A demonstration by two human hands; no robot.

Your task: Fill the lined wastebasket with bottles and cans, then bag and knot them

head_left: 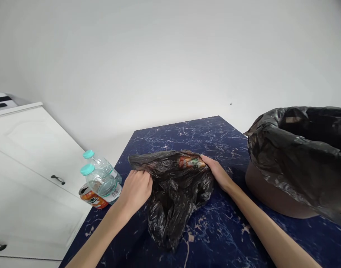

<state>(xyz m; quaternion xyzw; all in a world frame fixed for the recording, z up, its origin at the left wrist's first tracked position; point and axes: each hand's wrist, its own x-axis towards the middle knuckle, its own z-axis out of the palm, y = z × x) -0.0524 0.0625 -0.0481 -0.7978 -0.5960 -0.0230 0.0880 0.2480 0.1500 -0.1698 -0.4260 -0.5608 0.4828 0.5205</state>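
My left hand [139, 186] is closed on the gathered edge of a thin black plastic bag [170, 193]. The crumpled bag hangs down over the near part of the dark blue marbled table. An orange-red drink can [190, 162] with a green patch lies on its side in the bag's upper right, showing through the film. At the can's right end, my right hand [216, 171] grips it; most of those fingers are hidden behind the can and the bag.
Two clear plastic bottles with turquoise caps, a rear one [103, 163] and a front one [102, 182], stand at the table's left edge beside an orange can [93, 197]. A brown bin [270, 190] with a black liner [295, 149] stands right. White cabinet [33, 167] at left; wall behind.
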